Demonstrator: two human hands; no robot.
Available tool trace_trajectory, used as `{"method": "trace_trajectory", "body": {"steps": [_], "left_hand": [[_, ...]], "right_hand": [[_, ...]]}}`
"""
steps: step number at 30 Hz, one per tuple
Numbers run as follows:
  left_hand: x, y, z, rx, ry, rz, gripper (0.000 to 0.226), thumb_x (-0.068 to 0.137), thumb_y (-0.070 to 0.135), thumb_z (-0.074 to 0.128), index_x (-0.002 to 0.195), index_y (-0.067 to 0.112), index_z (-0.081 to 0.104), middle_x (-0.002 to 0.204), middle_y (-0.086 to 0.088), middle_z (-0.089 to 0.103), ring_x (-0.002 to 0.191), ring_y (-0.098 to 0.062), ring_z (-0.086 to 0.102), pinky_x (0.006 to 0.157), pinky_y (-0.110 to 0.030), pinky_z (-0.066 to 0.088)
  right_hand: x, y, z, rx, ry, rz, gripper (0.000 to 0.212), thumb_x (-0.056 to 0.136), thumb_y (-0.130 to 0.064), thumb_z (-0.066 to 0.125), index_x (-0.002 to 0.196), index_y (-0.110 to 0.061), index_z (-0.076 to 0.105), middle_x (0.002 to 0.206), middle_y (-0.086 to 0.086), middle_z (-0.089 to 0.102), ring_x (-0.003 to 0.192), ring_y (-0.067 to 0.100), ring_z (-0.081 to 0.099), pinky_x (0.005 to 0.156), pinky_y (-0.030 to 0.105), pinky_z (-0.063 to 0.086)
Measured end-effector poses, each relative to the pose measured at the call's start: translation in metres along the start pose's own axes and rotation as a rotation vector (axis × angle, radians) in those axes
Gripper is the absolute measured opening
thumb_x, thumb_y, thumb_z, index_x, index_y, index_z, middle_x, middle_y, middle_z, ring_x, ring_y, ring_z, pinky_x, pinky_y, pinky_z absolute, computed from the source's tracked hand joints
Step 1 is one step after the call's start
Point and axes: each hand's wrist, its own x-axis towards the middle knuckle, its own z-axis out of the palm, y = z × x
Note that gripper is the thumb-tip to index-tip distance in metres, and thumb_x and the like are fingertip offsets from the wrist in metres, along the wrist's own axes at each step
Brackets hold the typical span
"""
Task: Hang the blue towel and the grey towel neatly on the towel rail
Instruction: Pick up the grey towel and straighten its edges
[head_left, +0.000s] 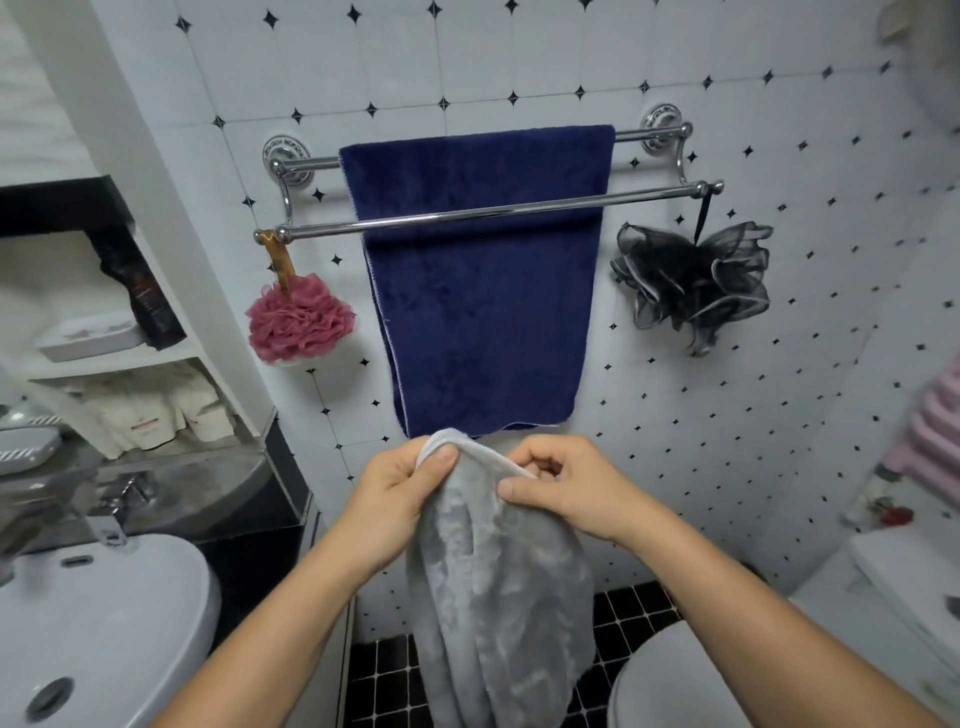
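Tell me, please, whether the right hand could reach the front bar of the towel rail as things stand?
Probably yes: the front bar is bare above the right hand, but that hand grips the grey towel.

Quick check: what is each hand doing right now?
Left hand: closed, pinching the top edge of the soft grey towel.
Right hand: closed, fingers gripping the same edge.

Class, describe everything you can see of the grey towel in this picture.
The soft, fluffy light-grey towel looks like plush microfibre. It is not yet on the chrome double towel rail; it hangs bunched in loose vertical folds below the hung dark blue towel. The left hand and right hand pinch its top edge, thumbs in front. Its lower end runs out of view.
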Motion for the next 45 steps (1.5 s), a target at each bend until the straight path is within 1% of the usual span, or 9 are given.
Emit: {"method": "trace_trajectory", "body": {"steps": [7,13,19,25,28,31,36,42,45], "left_hand": [[-0.002,0.002,0.014,0.012,-0.061,0.022,0.039,0.094,0.032,0.049,0.089,0.003,0.074,0.089,-0.018,0.074,0.081,-0.023,0.07,0.079,-0.034,0.054],[-0.009,0.003,0.022,-0.097,-0.095,0.028,0.032,0.093,0.024,0.05,0.112,0.006,0.07,0.106,-0.008,0.076,0.1,-0.019,0.071,0.084,-0.024,0.053],[-0.011,0.0,0.018,-0.088,-0.002,0.023,0.03,0.089,0.029,0.058,0.107,0.01,0.073,0.104,-0.013,0.075,0.103,-0.034,0.068,0.091,-0.044,0.053],[0.002,0.019,0.004,-0.1,0.133,0.08,0.029,0.089,0.031,0.059,0.096,0.007,0.073,0.091,-0.01,0.076,0.083,-0.023,0.07,0.079,-0.038,0.056],[0.012,0.031,-0.008,-0.123,0.192,0.097,0.022,0.097,0.022,0.055,0.09,0.011,0.072,0.077,0.0,0.075,0.073,-0.011,0.069,0.067,-0.023,0.055],[0.022,0.031,-0.029,-0.136,0.273,0.104,0.023,0.098,0.02,0.053,0.088,0.015,0.073,0.074,0.002,0.075,0.069,-0.01,0.069,0.064,-0.022,0.056],[0.029,0.012,-0.056,-0.073,0.241,0.043,0.023,0.097,0.022,0.054,0.086,0.015,0.072,0.071,0.004,0.074,0.066,-0.009,0.067,0.062,-0.021,0.055],[0.026,-0.01,-0.07,-0.079,0.288,-0.022,0.023,0.098,0.024,0.054,0.091,0.014,0.073,0.073,0.004,0.073,0.068,-0.01,0.065,0.07,-0.029,0.052],[0.025,-0.014,-0.077,-0.038,0.337,-0.012,0.022,0.098,0.026,0.055,0.089,0.018,0.074,0.073,0.006,0.074,0.066,-0.006,0.065,0.07,-0.031,0.051]], "right_hand": [[-0.003,-0.015,0.002,0.01,-0.001,-0.134,0.009,0.086,-0.019,0.072,0.08,-0.023,0.068,0.07,-0.006,0.058,0.064,0.01,0.046,0.064,0.021,0.042],[-0.002,-0.017,0.002,0.087,0.057,-0.108,0.015,0.088,-0.034,0.056,0.073,-0.037,0.057,0.072,-0.017,0.053,0.072,0.009,0.048,0.071,0.028,0.043],[-0.003,-0.012,0.006,0.057,0.072,-0.069,0.014,0.086,-0.044,0.055,0.076,-0.034,0.056,0.07,-0.009,0.049,0.07,0.01,0.044,0.069,0.03,0.04],[-0.014,0.01,-0.003,0.119,-0.182,0.071,0.027,0.081,-0.038,0.073,0.098,-0.02,0.062,0.088,0.004,0.069,0.084,0.022,0.065,0.079,0.038,0.051],[-0.025,0.034,-0.011,-0.124,-0.319,0.209,0.036,0.078,-0.035,0.078,0.105,-0.015,0.066,0.105,0.005,0.073,0.1,0.021,0.069,0.093,0.038,0.053],[-0.033,0.055,-0.032,-0.584,-0.366,0.316,0.034,0.067,-0.049,0.074,0.086,-0.021,0.066,0.088,-0.005,0.071,0.083,0.015,0.069,0.077,0.034,0.052],[-0.024,0.043,-0.077,-1.152,-0.404,0.372,0.046,0.067,-0.059,0.067,0.103,-0.03,0.06,0.105,0.002,0.054,0.098,0.022,0.056,0.084,0.034,0.049],[-0.009,0.0,-0.11,-1.199,-0.402,0.338,0.015,0.08,-0.028,0.06,0.089,-0.034,0.049,0.099,-0.003,0.047,0.093,0.019,0.053,0.082,0.033,0.048],[-0.007,-0.011,-0.123,-1.313,-0.338,0.272,0.013,0.089,-0.032,0.06,0.078,-0.036,0.056,0.086,-0.009,0.041,0.088,0.017,0.05,0.074,0.03,0.042]]}}
